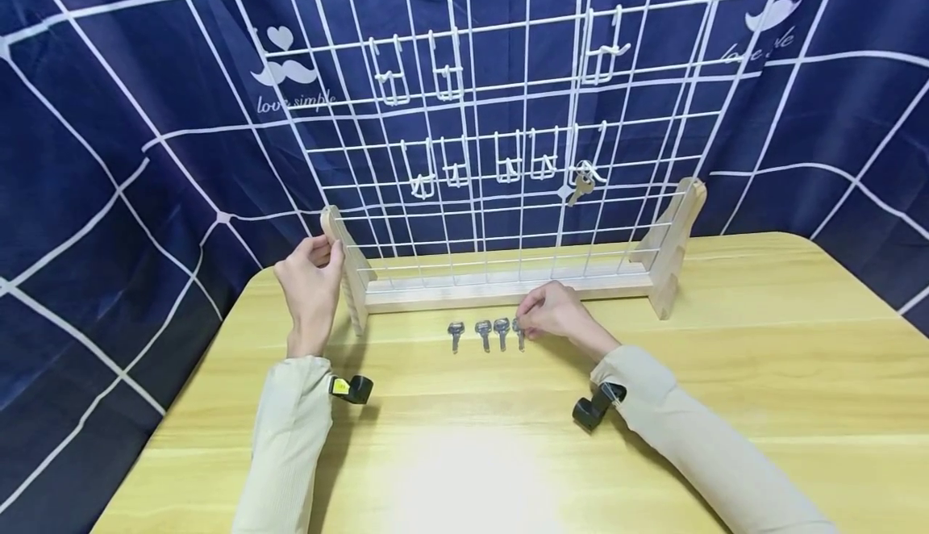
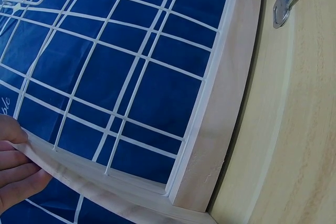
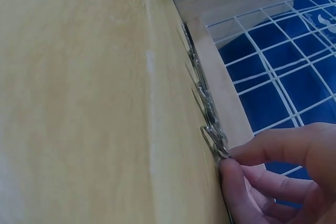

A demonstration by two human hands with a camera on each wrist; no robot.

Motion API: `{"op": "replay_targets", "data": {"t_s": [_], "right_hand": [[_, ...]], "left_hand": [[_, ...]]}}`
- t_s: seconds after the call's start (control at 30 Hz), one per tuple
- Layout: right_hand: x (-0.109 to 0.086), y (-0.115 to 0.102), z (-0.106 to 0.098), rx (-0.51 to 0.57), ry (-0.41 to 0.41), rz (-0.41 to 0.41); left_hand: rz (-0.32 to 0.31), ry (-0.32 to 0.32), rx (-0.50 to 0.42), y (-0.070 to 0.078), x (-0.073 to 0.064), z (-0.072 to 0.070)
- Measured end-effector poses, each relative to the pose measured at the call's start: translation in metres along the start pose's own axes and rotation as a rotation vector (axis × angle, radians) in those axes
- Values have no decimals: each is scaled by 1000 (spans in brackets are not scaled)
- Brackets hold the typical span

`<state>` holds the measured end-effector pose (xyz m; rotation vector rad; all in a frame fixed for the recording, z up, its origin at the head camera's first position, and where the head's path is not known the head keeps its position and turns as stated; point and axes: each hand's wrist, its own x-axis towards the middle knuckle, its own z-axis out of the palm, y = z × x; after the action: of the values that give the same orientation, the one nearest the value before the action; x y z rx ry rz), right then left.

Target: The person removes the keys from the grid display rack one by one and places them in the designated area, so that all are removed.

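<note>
My left hand (image 1: 312, 284) grips the top of the left wooden side piece (image 1: 351, 264) of a white wire grid rack, thumb on one face and fingers on the other. On the table in front of the rack's wooden base (image 1: 464, 296), several silver keys lie in a row. My right hand (image 1: 559, 310) is at the rightmost key (image 1: 520, 341), pinching its head between thumb and index finger (image 3: 273, 145). Left of it lie two close-set keys (image 1: 501, 335) and, farther off, the leftmost key (image 1: 455, 336). A brass-coloured key (image 1: 581, 186) hangs from a hook on the grid.
Several white wire hooks (image 1: 508, 169) hang on the grid in two rows. The right wooden side piece (image 1: 675, 248) stands at the rack's other end. Behind the rack hangs a dark blue curtain (image 1: 181, 74) with white lines. The table (image 1: 762, 340) has a pale wood-grain top.
</note>
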<state>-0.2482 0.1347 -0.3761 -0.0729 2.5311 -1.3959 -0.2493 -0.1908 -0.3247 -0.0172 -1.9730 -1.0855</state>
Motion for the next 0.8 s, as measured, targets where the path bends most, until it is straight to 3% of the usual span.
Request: {"op": "replay_targets", "data": {"t_s": [0.8], "right_hand": [[-4, -3, 0, -201, 50, -58]], "left_hand": [[9, 4, -12, -1, 1, 1]]}}
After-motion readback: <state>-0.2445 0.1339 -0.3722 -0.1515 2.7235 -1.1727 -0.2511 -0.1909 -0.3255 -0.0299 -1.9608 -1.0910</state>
